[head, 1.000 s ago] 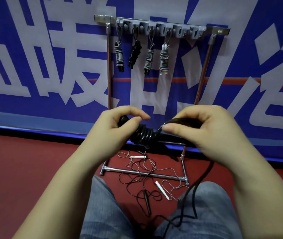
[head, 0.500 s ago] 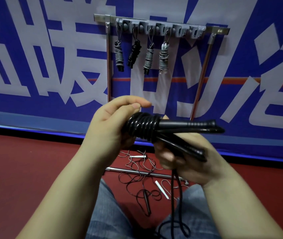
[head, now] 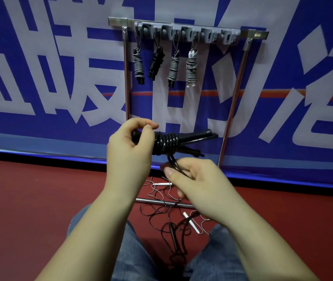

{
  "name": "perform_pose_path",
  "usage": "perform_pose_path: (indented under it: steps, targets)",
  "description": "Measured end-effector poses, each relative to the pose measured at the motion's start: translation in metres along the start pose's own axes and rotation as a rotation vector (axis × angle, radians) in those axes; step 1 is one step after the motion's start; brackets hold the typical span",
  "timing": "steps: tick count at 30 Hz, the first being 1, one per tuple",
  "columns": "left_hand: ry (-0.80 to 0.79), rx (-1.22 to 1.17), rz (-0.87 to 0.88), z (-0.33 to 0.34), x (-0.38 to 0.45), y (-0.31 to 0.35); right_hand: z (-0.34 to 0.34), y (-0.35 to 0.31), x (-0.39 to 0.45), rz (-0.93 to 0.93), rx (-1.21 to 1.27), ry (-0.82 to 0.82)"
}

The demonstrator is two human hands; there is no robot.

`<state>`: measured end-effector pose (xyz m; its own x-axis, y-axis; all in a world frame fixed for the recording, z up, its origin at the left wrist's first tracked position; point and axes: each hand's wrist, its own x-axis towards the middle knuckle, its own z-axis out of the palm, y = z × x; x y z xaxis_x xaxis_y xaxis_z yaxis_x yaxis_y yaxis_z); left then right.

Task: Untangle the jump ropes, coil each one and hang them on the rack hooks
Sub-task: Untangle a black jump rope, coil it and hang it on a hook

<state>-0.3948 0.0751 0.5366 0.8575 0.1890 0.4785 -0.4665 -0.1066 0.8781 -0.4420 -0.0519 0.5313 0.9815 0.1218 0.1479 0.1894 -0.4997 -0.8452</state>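
Nearest, two knees in blue jeans point(head: 133, 252) frame the bottom of the view, with red floor point(head: 29, 199) on either side. Between and just beyond them a tangle of thin dark and pale ropes point(head: 173, 218) lies on the floor, two white handles point(head: 191, 222) among it, spread across the rack's base bar point(head: 151, 201). Above that, the right hand point(head: 200, 183) pinches the loose black cord between thumb and curled fingers, just below the bundle. The left hand point(head: 131, 147) grips one end of the black jump rope point(head: 166, 144), fingers curled round its handle; the rope is wound in tight glossy turns around both handles, held level in the air. Behind stands the rack point(head: 232, 110), four coiled ropes point(head: 173, 67) hanging from its grey hook strip point(head: 186, 33), against a blue and white banner point(head: 39, 78).
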Motion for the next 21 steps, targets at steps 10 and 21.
perform_pose_path:
  steps: [10,21]
  targets:
    - [-0.309,0.245,-0.051,-0.011,0.009,0.005,-0.047,-0.014,-0.008,-0.164,-0.370,0.140]
    - [-0.763,-0.056,-0.129,-0.028,0.010,0.025,-0.062,-0.013,-0.005,0.000,-0.093,-0.431]
